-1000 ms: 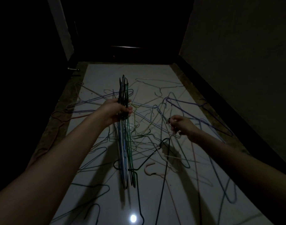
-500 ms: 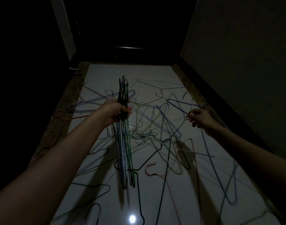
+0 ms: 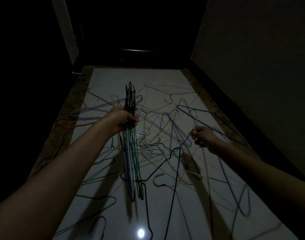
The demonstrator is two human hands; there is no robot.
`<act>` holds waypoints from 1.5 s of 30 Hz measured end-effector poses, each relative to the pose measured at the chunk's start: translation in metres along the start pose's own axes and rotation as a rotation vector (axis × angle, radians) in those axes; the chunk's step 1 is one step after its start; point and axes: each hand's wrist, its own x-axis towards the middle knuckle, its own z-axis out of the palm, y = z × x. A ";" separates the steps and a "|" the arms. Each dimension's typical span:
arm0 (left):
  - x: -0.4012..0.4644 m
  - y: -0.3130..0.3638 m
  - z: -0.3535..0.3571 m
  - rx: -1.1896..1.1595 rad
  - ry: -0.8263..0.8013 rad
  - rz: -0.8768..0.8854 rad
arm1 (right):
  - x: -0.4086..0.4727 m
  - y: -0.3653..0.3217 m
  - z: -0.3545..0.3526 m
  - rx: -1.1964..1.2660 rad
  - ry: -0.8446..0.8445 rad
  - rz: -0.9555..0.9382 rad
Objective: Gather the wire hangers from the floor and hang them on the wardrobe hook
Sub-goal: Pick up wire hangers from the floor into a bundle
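The left hand holds a bunch of hangers up in the air. Its fingers are curled tight around the bunch, just under the hooks. The hooks stick up above the fist, and the long parts hang down from it over the floor. The bunch has black, green, blue and white wires pressed close together.

The right hand is lower and off to the right side. It pinches the thin wire of a pale hanger between its thumb and fingers. The room is dark, so the pinch is hard to see well.

Many more loose hangers lie on the shiny white floor between and around the two arms. They are all mixed up and cross over each other. A pink hook lies near the bottom of the bunch. A small bright light spot shines on the floor close to the person. A dark wall runs along the right side, and a dark doorway is at the far end.
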 end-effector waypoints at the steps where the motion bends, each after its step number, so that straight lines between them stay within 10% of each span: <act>1: 0.000 0.000 0.000 -0.001 0.003 -0.003 | 0.000 -0.003 0.004 0.015 0.004 0.002; 45: 0.025 -0.090 -0.023 0.313 0.061 -0.163 | 0.010 0.013 0.018 0.078 0.044 0.090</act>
